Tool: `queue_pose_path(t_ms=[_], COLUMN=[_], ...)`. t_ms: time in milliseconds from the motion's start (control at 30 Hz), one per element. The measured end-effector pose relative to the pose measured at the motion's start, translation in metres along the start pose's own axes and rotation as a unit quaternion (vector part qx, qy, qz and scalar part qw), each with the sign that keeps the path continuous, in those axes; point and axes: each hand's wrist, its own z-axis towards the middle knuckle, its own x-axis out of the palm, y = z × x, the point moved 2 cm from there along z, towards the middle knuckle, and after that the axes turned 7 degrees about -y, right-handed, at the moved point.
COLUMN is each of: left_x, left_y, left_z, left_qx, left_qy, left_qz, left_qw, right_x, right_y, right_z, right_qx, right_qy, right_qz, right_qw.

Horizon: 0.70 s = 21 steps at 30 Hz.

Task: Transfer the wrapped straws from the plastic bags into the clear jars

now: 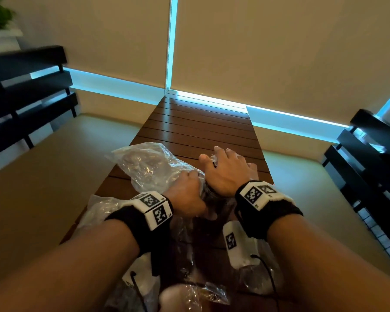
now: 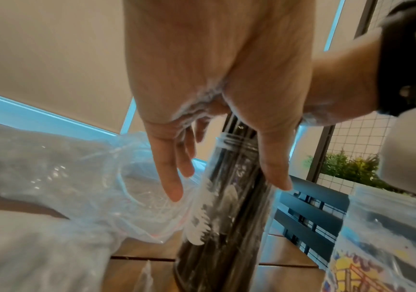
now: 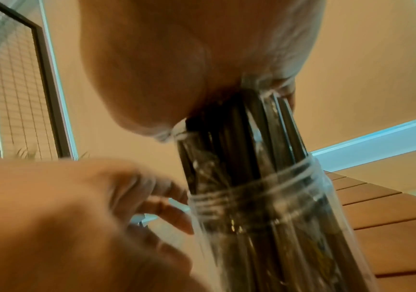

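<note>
A tall clear jar stands on the slatted wooden table, packed with dark wrapped straws that stick out above its threaded neck. My right hand lies palm-down on the straw tops with its fingers spread. My left hand holds the jar's neck between thumb and fingers. In the head view the hands hide most of the jar. A crumpled clear plastic bag lies just left of the jar, its mouth open.
Another clear bag with a colourful print and dark straws stands right of the jar. More crumpled bags lie near the front edge of the table. Dark slatted chairs flank the narrow table.
</note>
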Motion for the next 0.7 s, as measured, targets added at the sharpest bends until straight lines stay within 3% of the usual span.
queue_pose_path(t_ms=[67, 133, 200, 233, 267, 333, 433, 500, 600, 700], left_x=[-0.014, -0.031, -0.048, -0.055, -0.061, -0.07, -0.08, -0.083, -0.076, -0.06], left_y=[0.008, 0.016, 0.028, 0.037, 0.051, 0.075, 0.108, 0.127, 0.141, 0.158], left_z=[-0.01, -0.023, -0.034, -0.038, -0.04, -0.048, -0.065, -0.082, -0.103, -0.113], left_qx=[-0.014, -0.018, -0.033, -0.051, -0.077, -0.113, -0.217, -0.3, -0.357, -0.383], left_qy=[0.026, 0.012, -0.024, -0.047, -0.069, -0.111, -0.165, -0.156, -0.068, -0.026], left_qz=[0.017, 0.031, 0.04, 0.048, 0.057, 0.053, 0.074, 0.11, 0.078, -0.075], left_qw=[0.999, 0.999, 0.998, 0.996, 0.993, 0.986, 0.959, 0.935, 0.928, 0.92], right_x=[-0.013, -0.026, -0.033, -0.028, -0.02, 0.01, 0.063, 0.093, 0.113, 0.118], right_y=[0.004, 0.016, 0.036, 0.049, 0.062, 0.083, 0.095, 0.096, 0.092, 0.091], right_z=[-0.002, -0.007, -0.02, -0.028, -0.037, -0.053, -0.078, -0.091, -0.1, -0.099], right_qx=[0.008, -0.006, -0.061, -0.108, -0.16, -0.243, -0.262, -0.257, -0.222, -0.204], right_qy=[-0.025, -0.121, -0.222, -0.234, -0.216, -0.115, 0.103, 0.201, 0.194, 0.191], right_qz=[0.0, -0.01, -0.005, 0.015, 0.033, 0.053, 0.038, 0.01, 0.057, 0.076], right_qw=[1.0, 0.993, 0.973, 0.966, 0.963, 0.962, 0.959, 0.945, 0.954, 0.957])
